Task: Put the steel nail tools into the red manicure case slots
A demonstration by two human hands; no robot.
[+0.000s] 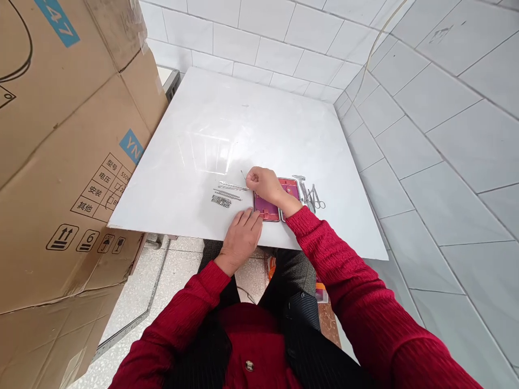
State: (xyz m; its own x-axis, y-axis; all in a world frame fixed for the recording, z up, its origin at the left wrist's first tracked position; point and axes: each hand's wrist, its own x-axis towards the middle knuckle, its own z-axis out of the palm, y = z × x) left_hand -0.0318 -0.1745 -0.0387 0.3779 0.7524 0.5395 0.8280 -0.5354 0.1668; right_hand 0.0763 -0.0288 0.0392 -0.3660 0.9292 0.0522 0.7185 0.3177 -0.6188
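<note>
My right hand point(264, 185) is closed in a pinch above the left half of an open red-purple case point(267, 212). A thin metal tool point(243, 174) sticks out from its fingertips; the rest of that tool is hidden. My left hand point(243, 233) lies flat at the table's near edge, fingers stretched out, fingertips by the case's lower left corner. Left of the case lie several slim metal tools point(227, 194) and a cluster of small metal pieces point(221, 201). To its right, scissors-like metal instruments point(313, 199) are bunched together. My right hand and wrist cover part of the case.
The white table point(259, 129) stands against tiled walls point(267, 32) at the back and right. A large cardboard box point(73, 162) rises along the left side. A pale cable point(371, 54) hangs in the far right corner. My legs are under the near edge.
</note>
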